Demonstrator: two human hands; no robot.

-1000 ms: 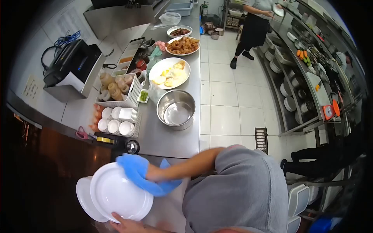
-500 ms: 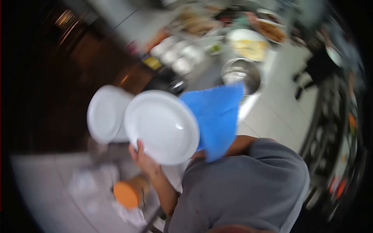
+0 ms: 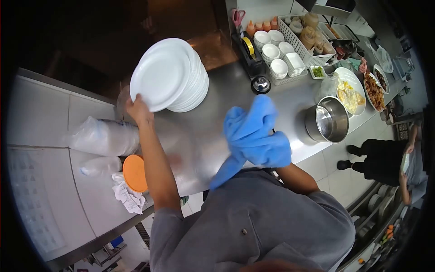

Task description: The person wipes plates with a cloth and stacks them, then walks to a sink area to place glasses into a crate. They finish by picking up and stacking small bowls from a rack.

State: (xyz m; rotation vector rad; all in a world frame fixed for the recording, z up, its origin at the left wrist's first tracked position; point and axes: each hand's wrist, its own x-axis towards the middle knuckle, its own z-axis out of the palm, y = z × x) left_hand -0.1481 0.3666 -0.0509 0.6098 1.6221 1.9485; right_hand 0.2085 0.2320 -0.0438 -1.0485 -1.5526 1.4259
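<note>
My left hand [image 3: 140,110] grips the near rim of a white plate [image 3: 159,75], which overlaps the top of a tall stack of white plates [image 3: 199,86] on the steel counter [image 3: 195,136]. A blue cloth [image 3: 256,136] hangs bunched in front of my body, held by my right hand, which is hidden behind its folds. Just past the cloth stands a small call bell [image 3: 261,85]. To the right is a metal pot [image 3: 327,120] near the counter's edge.
Small white bowls [image 3: 271,52], a tape dispenser [image 3: 248,50] and a basket of bottles [image 3: 308,43] line the back. Egg [image 3: 350,97] lies on a plate at right. Plastic-wrapped containers [image 3: 106,136] and an orange lid [image 3: 135,173] sit left. A person [image 3: 385,158] stands at right.
The white plate has moved from in front of my body, away and onto the stack. The blue cloth, earlier spread out, is now bunched up. The view has turned and become sharper.
</note>
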